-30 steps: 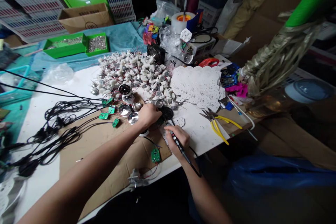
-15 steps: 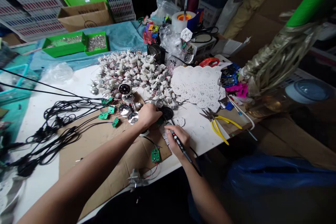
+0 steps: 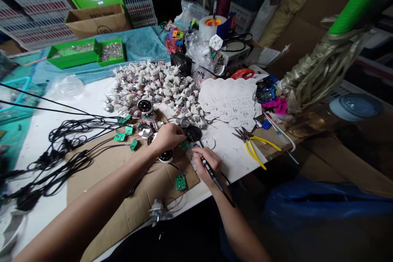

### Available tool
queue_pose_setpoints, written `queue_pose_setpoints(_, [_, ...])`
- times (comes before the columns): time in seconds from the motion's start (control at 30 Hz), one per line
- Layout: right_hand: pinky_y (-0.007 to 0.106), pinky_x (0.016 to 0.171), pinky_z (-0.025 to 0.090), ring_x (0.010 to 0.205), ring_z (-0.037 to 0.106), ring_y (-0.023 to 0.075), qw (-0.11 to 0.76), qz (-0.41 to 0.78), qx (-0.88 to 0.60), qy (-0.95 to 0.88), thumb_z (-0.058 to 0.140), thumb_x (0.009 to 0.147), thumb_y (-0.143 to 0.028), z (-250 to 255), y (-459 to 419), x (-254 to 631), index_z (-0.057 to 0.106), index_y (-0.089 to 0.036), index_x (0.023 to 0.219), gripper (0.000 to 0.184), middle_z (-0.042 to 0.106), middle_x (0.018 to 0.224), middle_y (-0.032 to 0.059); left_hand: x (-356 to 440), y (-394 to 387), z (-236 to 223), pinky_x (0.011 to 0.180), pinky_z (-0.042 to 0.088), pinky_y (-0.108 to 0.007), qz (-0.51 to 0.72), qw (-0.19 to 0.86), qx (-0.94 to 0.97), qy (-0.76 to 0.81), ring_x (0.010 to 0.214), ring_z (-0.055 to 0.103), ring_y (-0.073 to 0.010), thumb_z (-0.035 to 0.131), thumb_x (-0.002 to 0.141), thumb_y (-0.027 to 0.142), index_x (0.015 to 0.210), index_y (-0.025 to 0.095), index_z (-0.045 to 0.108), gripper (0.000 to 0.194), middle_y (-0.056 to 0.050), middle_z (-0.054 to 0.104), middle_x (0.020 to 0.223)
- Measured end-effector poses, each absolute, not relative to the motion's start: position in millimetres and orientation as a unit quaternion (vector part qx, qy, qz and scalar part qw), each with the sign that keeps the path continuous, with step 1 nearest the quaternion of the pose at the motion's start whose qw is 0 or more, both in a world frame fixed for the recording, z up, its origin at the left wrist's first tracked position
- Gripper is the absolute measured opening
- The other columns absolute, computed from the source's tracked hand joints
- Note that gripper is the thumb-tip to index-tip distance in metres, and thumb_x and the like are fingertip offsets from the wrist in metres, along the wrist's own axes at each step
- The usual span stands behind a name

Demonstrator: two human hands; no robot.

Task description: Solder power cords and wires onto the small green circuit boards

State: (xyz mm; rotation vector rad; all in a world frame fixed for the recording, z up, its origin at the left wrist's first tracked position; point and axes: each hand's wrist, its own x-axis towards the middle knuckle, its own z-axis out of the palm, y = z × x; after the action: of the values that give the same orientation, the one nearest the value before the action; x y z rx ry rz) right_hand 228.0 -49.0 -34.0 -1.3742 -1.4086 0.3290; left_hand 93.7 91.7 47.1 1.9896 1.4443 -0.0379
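My right hand [image 3: 208,160] is wrapped round a soldering iron [image 3: 206,165] with a black, buttoned handle, its tip pointing up and left. Just left of the tip, my left hand [image 3: 168,136] is closed in a pinch; what lies between its fingertips is too small to make out. Below those fingertips sits a green circuit board [image 3: 184,145], partly hidden. A round black dish [image 3: 193,133] and a metal coil [image 3: 182,122] lie beyond the hands. Under my left wrist is a round black-faced part with a white rim [image 3: 166,155].
Small white motor-like parts [image 3: 153,84] form a heap behind the hands. White scalloped sheets [image 3: 229,100] and yellow-handled pliers [image 3: 251,145] lie to the right. Black cables [image 3: 70,135] spread on the left. Another green board [image 3: 181,181] rests on the cardboard [image 3: 144,196].
My left hand has drawn slightly left and down, baring more of the green board near its fingertips and the black-faced part below its wrist. The soldering iron stays in nearly the same place.
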Motion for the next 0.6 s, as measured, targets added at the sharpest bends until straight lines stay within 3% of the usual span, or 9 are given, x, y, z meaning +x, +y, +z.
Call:
queue_pose_setpoints(0.13, [0.029, 0.078, 0.060, 0.081, 0.074, 0.0177, 0.551, 0.144, -0.589, -0.573, 0.057, 0.096, -0.017, -32, -51, 231, 0.072, -0.021, 0.101, 0.017, 0.077, 0.088, 0.0047, 70, 73, 62, 0.072, 0.046, -0.025, 0.077, 0.354, 0.794, 0.489, 0.078, 0.064, -0.0159, 0.068, 0.082, 0.027, 0.079, 0.018, 0.075, 0.012, -0.003, 0.071, 0.085])
queue_pose_setpoints(0.27, [0.030, 0.077, 0.061, 0.081, 0.075, 0.0186, 0.548, 0.135, -0.597, -0.571, 0.057, 0.096, -0.018, -29, -53, 232, 0.072, -0.021, 0.100, 0.016, 0.077, 0.088, 0.0049, 44, 45, 69, 0.068, 0.044, -0.025, 0.127, 0.358, 0.805, 0.456, 0.074, 0.060, -0.0143, 0.064, 0.089, 0.031, 0.077, 0.020, 0.073, 0.019, -0.003, 0.067, 0.086])
queue_pose_setpoints(0.43, [0.030, 0.074, 0.061, 0.078, 0.073, 0.0176, 0.564, 0.108, -0.575, -0.583, 0.058, 0.096, -0.015, -25, -60, 232, 0.070, -0.022, 0.106, 0.017, 0.075, 0.087, 0.0040, 15, 6, 72, 0.064, 0.043, -0.026, 0.137, 0.349, 0.796, 0.476, 0.070, 0.059, -0.0147, 0.064, 0.090, 0.034, 0.076, 0.020, 0.072, 0.021, -0.004, 0.064, 0.083])
queue_pose_setpoints(0.6, [0.030, 0.072, 0.061, 0.078, 0.071, 0.0179, 0.526, 0.068, -0.514, -0.674, 0.061, 0.093, -0.010, -22, -70, 231, 0.067, -0.022, 0.115, 0.026, 0.072, 0.088, 0.0050, -19, -22, 68, 0.064, 0.044, -0.025, 0.106, 0.364, 0.765, 0.521, 0.069, 0.061, -0.0144, 0.059, 0.092, 0.034, 0.076, 0.020, 0.071, 0.024, -0.004, 0.066, 0.086])
